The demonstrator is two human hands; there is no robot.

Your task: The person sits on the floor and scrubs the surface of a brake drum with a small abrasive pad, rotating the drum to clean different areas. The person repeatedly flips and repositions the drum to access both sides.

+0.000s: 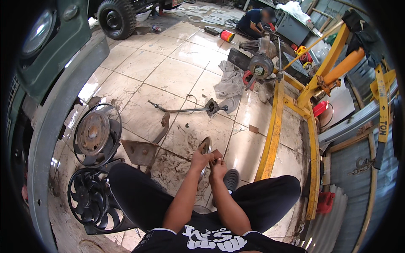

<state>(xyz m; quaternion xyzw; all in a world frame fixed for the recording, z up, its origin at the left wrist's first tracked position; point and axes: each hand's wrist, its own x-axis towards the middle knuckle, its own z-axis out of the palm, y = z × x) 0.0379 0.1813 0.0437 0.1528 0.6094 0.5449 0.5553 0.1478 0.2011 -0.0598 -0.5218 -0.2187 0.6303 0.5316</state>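
Nearest, black trousers [270,196] are covering two knees spread apart. Between the knees, over the tiled floor [171,69], the left hand [200,161] is gripping a round metal disc [207,147]. The disc is showing almost its edge, so it is looking like a narrow oval; its long axis is pointing away from the body, the far end leaning slightly right. Its surface is appearing greyish and shiny. Close beside, the right hand [218,168] is pinching a small brown piece [217,154]. Farther, a long rod [181,110] is lying on the tiles.
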